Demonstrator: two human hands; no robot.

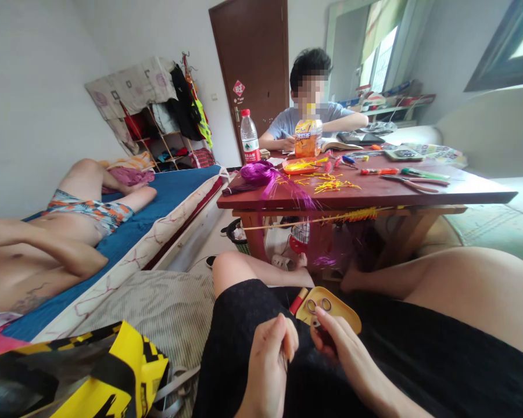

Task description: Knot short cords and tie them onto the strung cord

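Note:
Above my lap, my left hand (271,355) is closed, its thumb pressed on the curled fingers. A thin dark thread (286,380) hangs from it. Close by on the right, my right hand (335,337) is closed too, thumb against the fingers; what they pinch is too small to make out. Just beyond my right fingertips, small scissors (326,304) with ring handles lie on a yellow tray (351,316). A red and gold spool (298,301) rests at the tray's left side, on the black cloth over my lap.
A low red table (261,201) ahead holds purple strands (259,173), yellow stems (333,184), pliers (414,181) and bottles (250,139). A person (274,130) sits behind it. Another person (82,212) lies on the bed at left. A yellow and black bag (126,371) is front left.

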